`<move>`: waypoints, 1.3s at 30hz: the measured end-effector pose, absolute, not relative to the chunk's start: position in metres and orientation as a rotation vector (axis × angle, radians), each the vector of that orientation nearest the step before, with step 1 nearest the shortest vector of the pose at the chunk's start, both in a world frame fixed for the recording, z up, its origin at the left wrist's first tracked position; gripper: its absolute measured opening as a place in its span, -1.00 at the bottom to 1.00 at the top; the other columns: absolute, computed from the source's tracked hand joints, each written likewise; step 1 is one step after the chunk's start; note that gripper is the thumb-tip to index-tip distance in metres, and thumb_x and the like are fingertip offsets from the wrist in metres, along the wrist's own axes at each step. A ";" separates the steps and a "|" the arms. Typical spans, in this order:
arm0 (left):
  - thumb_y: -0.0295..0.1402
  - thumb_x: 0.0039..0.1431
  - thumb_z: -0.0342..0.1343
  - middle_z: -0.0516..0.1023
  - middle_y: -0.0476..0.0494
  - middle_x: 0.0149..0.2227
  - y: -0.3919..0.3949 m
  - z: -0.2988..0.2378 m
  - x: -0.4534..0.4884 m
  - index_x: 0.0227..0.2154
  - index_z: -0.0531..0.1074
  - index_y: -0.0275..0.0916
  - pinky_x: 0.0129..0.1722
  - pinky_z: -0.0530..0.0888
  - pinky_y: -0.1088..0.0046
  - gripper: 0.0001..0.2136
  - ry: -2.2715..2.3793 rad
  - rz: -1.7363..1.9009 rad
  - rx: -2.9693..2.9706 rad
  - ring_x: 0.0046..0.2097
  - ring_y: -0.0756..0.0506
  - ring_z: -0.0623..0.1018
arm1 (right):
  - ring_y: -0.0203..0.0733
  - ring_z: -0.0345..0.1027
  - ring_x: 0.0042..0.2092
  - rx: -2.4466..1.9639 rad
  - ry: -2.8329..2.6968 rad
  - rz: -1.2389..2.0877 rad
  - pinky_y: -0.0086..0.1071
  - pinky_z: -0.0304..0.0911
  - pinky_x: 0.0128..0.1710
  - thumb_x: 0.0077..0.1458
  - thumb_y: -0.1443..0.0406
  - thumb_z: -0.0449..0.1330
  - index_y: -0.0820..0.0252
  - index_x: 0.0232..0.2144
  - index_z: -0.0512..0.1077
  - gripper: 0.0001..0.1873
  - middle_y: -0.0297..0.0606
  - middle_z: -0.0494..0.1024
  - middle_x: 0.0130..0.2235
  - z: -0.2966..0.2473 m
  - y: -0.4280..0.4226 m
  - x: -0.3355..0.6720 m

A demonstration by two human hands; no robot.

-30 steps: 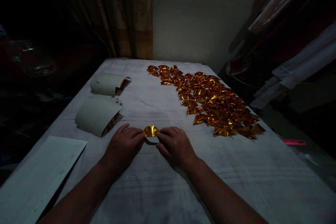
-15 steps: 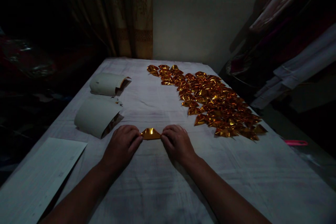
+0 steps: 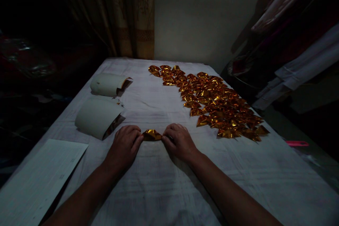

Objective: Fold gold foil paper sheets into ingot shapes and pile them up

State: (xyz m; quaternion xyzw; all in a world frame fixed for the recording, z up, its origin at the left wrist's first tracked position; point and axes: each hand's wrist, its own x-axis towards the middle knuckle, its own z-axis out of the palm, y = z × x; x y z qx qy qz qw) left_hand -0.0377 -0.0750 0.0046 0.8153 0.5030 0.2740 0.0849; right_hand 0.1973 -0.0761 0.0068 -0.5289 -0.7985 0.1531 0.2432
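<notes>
A folded gold foil paper ingot lies low over the white cloth between my two hands. My left hand is closed, with thumb and fingers pinching the ingot's left tip. On the opposite side, my right hand pinches the right tip the same way. The ingot's middle bulges upward and looks creased; its two ends are hidden under my fingertips. To the right, many similar gold foil ingots lie in a wide, overlapping spread.
Two curled pale sheets stand arched at the left, one behind the other. A flat pale board lies at the near left. Hanging clothes flank the right edge of the cloth-covered table. A pink strip shows beyond that edge.
The ingot's raised middle has become more crumpled, and its tips sit slightly closer together. My right hand has shifted a little to the left; the left stays nearly in place.
</notes>
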 end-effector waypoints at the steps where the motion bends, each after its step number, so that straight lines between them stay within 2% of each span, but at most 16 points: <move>1: -0.28 0.36 -0.04 0.54 -0.15 -0.18 -0.075 0.005 -0.038 -0.36 0.42 -0.19 -0.04 0.39 0.14 -0.79 1.500 0.820 2.432 -0.09 -0.20 0.48 | -0.16 0.34 -0.16 -1.454 -2.177 0.411 -0.26 0.11 -0.15 0.19 0.33 0.25 0.13 -0.38 0.50 -0.91 -0.31 0.50 -0.27 0.007 -0.077 0.196; 7: -0.27 0.36 -0.05 0.55 -0.17 -0.17 -0.075 0.005 -0.037 -0.36 0.43 -0.19 -0.04 0.41 0.13 -0.77 1.496 0.815 2.444 -0.09 -0.20 0.48 | -0.15 0.33 -0.16 -1.441 -2.132 0.377 -0.26 0.08 -0.16 0.16 0.30 0.29 0.10 -0.36 0.50 -0.96 -0.32 0.50 -0.28 0.006 -0.080 0.192; 11: -0.27 0.35 -0.05 0.55 -0.19 -0.17 -0.075 0.004 -0.036 -0.39 0.42 -0.19 -0.03 0.42 0.13 -0.76 1.531 0.844 2.441 -0.08 -0.21 0.48 | -0.15 0.32 -0.20 -1.567 -2.094 0.369 -0.27 0.05 -0.21 0.19 0.32 0.25 0.12 -0.44 0.48 -0.86 -0.30 0.49 -0.33 0.008 -0.078 0.185; 23: -0.26 0.33 0.00 0.49 -0.24 -0.14 -0.077 0.006 -0.034 -0.48 0.28 -0.16 0.02 0.42 0.05 -0.76 1.622 0.820 2.439 -0.02 -0.26 0.45 | -0.09 0.33 -0.20 -1.666 -2.079 0.334 -0.23 0.08 -0.18 0.08 0.35 0.26 0.13 -0.47 0.40 -0.88 -0.26 0.49 -0.31 0.011 -0.081 0.178; 27: -0.32 0.31 0.00 0.48 -0.28 -0.11 -0.078 0.004 -0.032 -0.44 0.26 -0.16 0.03 0.41 0.00 -0.82 1.666 0.800 2.446 0.01 -0.30 0.43 | -0.04 0.35 -0.16 -1.615 -2.073 0.296 -0.20 0.12 -0.15 0.12 0.34 0.23 0.12 -0.31 0.45 -0.95 -0.22 0.54 -0.25 0.006 -0.083 0.179; 30: -0.33 0.31 -0.01 0.46 -0.29 -0.09 -0.078 0.003 -0.032 -0.39 0.27 -0.16 0.03 0.40 -0.01 -0.87 1.680 0.770 2.463 0.01 -0.31 0.42 | -0.01 0.36 0.00 -1.464 -2.132 0.216 -0.15 0.14 -0.03 0.21 0.36 0.15 0.14 -0.06 0.45 -0.76 -0.14 0.57 -0.04 0.003 -0.086 0.179; 34: -0.34 0.28 0.00 0.46 -0.28 -0.07 -0.078 0.003 -0.032 -0.38 0.27 -0.16 0.03 0.40 0.00 -0.89 1.698 0.747 2.467 0.02 -0.31 0.42 | 0.02 0.08 0.34 -1.191 -2.398 0.176 -0.02 -0.03 0.25 0.35 0.26 0.05 0.15 0.22 0.29 -0.57 -0.13 0.36 0.29 0.006 -0.092 0.175; 36: -0.34 0.29 -0.01 0.46 -0.29 -0.06 -0.078 0.003 -0.031 -0.38 0.27 -0.16 0.04 0.39 0.01 -0.89 1.705 0.737 2.458 0.05 -0.31 0.42 | 0.01 -0.03 0.39 -1.133 -2.552 0.259 0.05 -0.15 0.33 0.38 0.17 0.01 0.15 0.31 0.19 -0.49 -0.17 0.26 0.35 0.009 -0.095 0.171; 39: -0.34 0.30 -0.05 0.46 -0.30 -0.05 -0.078 0.004 -0.030 -0.37 0.28 -0.17 0.05 0.39 0.01 -0.89 1.714 0.704 2.452 0.05 -0.31 0.42 | 0.00 -0.08 0.41 -1.171 -2.650 0.360 0.09 -0.24 0.38 0.39 0.08 -0.02 0.22 0.37 0.08 -0.38 -0.14 0.16 0.39 0.013 -0.098 0.169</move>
